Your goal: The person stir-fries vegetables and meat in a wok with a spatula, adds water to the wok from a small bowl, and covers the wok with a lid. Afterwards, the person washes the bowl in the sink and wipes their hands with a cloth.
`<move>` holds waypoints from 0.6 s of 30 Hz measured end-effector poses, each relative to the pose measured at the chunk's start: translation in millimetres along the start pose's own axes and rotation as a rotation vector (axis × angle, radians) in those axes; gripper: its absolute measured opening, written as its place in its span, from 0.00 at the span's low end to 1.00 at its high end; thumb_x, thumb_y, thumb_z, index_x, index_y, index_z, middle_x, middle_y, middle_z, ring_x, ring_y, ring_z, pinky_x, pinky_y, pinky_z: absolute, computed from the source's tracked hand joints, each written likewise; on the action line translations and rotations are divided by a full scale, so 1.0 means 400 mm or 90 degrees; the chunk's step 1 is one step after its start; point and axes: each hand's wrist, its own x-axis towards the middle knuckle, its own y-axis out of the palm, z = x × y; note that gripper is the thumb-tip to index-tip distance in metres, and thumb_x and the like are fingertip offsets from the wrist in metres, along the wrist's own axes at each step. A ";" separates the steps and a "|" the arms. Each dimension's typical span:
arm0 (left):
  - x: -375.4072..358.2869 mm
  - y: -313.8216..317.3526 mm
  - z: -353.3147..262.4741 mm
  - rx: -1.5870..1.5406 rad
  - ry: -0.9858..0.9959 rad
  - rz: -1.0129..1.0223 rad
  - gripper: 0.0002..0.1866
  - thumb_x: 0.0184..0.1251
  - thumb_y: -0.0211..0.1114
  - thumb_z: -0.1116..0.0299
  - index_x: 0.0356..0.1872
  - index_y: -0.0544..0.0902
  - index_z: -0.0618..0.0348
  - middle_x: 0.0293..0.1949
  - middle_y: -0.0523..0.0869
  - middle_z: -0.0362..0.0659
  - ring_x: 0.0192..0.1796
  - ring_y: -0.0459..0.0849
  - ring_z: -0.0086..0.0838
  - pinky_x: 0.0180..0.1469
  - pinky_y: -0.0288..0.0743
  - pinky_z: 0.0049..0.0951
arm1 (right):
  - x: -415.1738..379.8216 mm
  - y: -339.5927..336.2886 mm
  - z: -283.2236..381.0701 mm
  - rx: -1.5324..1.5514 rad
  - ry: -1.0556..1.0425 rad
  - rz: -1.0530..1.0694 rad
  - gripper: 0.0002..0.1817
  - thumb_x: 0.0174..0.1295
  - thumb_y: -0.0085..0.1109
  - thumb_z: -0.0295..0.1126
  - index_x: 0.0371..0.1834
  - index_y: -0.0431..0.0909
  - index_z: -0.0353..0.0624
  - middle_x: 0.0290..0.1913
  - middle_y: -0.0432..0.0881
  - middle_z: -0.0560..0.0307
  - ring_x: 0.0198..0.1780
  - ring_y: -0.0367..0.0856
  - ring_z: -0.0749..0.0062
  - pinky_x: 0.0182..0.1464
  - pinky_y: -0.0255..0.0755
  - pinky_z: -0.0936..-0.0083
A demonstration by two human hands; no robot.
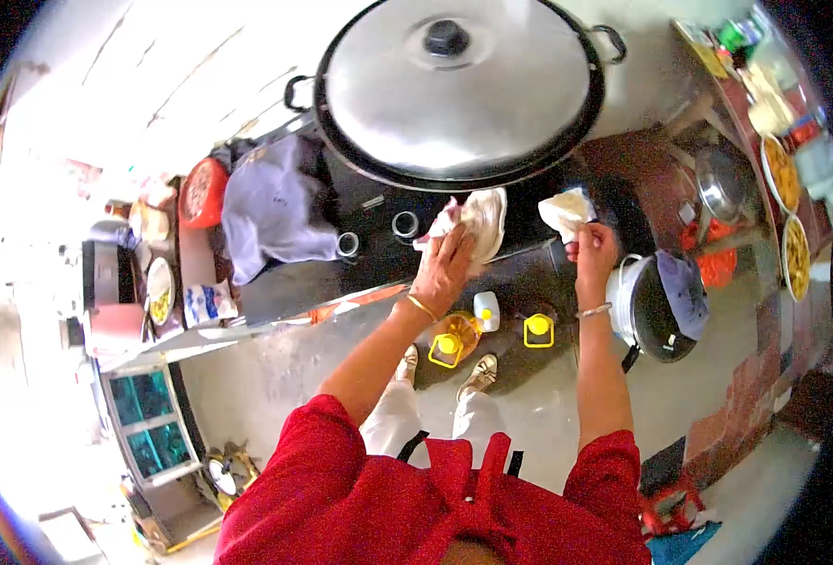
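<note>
My left hand (449, 264) rests over a crumpled whitish cloth (487, 221) on the black counter, just in front of the big pot; its fingers are bent onto the fabric. To its right, my right hand (593, 250) is closed, pinching the edge of a second crumpled piece, white with a yellowish tint (567, 211), cloth or paper. A wide steel lid (454, 94) with a black knob covers the large pot, which stands directly beyond both hands. Left of my left hand, a small glass jar (404, 225) stands on the counter.
A grey-blue cloth (275, 207) and a red basin (204, 193) lie further left. Yellow-capped oil bottles (538, 330) stand on the floor by my feet. A lidded pot (661, 301) sits near my right forearm. Plates of food (796, 257) line the right-hand table.
</note>
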 end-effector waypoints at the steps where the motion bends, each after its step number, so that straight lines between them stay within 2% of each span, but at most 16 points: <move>1: -0.034 -0.005 0.014 -0.052 -0.044 -0.015 0.24 0.42 0.56 0.74 0.47 0.69 0.64 0.50 0.68 0.50 0.53 0.65 0.43 0.51 0.61 0.43 | 0.008 0.007 -0.007 0.022 0.037 0.021 0.07 0.53 0.51 0.28 0.34 0.66 0.40 0.22 0.72 0.59 0.16 0.70 0.80 0.16 0.66 0.85; 2: -0.058 -0.026 0.027 -0.046 -0.054 -0.021 0.24 0.42 0.56 0.74 0.47 0.69 0.64 0.50 0.68 0.50 0.53 0.65 0.43 0.51 0.61 0.43 | 0.015 0.013 -0.009 0.044 0.074 0.040 0.09 0.53 0.51 0.27 0.35 0.65 0.39 0.22 0.73 0.58 0.17 0.71 0.79 0.16 0.67 0.85; 4: -0.107 -0.067 0.055 0.043 -0.017 0.054 0.24 0.42 0.56 0.74 0.47 0.69 0.64 0.49 0.68 0.50 0.52 0.66 0.42 0.50 0.62 0.40 | 0.014 0.009 -0.028 0.071 0.055 0.082 0.12 0.55 0.51 0.29 0.41 0.65 0.41 0.25 0.75 0.55 0.19 0.74 0.78 0.17 0.68 0.85; 6: -0.166 -0.090 0.083 0.016 -0.085 0.047 0.24 0.43 0.56 0.73 0.48 0.69 0.64 0.50 0.68 0.49 0.51 0.66 0.41 0.51 0.62 0.38 | -0.018 0.009 0.003 0.048 0.043 0.071 0.16 0.54 0.53 0.30 0.45 0.63 0.43 0.27 0.77 0.53 0.20 0.74 0.78 0.18 0.68 0.86; 8: -0.225 -0.115 0.120 0.004 -0.071 0.048 0.24 0.45 0.54 0.75 0.50 0.68 0.60 0.50 0.68 0.48 0.46 0.69 0.45 0.50 0.63 0.41 | -0.024 -0.013 -0.013 0.044 0.033 0.091 0.20 0.54 0.54 0.32 0.49 0.61 0.45 0.29 0.78 0.52 0.20 0.74 0.78 0.18 0.67 0.87; 9: -0.248 -0.148 0.131 0.000 -0.084 0.067 0.25 0.45 0.54 0.75 0.51 0.68 0.57 0.52 0.67 0.47 0.46 0.69 0.45 0.50 0.63 0.41 | -0.047 -0.015 0.002 0.048 0.007 0.091 0.20 0.54 0.54 0.32 0.50 0.61 0.45 0.31 0.78 0.52 0.21 0.74 0.78 0.19 0.67 0.88; 12: -0.361 -0.197 0.209 0.026 -0.097 0.066 0.26 0.45 0.53 0.76 0.52 0.67 0.56 0.53 0.67 0.47 0.48 0.68 0.45 0.49 0.64 0.41 | -0.113 -0.035 0.018 0.020 0.040 0.056 0.19 0.54 0.54 0.31 0.49 0.62 0.45 0.30 0.76 0.56 0.22 0.73 0.79 0.21 0.66 0.87; 16: -0.521 -0.277 0.298 0.093 -0.208 0.137 0.26 0.49 0.48 0.75 0.55 0.66 0.48 0.55 0.66 0.43 0.51 0.66 0.40 0.48 0.62 0.40 | -0.225 -0.078 -0.065 0.032 0.040 0.115 0.19 0.53 0.54 0.31 0.48 0.63 0.43 0.29 0.75 0.58 0.22 0.72 0.78 0.22 0.65 0.87; 18: -0.603 -0.304 0.348 0.102 -0.226 0.116 0.26 0.50 0.47 0.75 0.55 0.66 0.47 0.55 0.66 0.42 0.51 0.66 0.39 0.47 0.62 0.40 | -0.301 -0.070 -0.085 0.014 0.176 0.090 0.18 0.53 0.54 0.31 0.46 0.64 0.44 0.29 0.76 0.58 0.21 0.73 0.77 0.21 0.66 0.86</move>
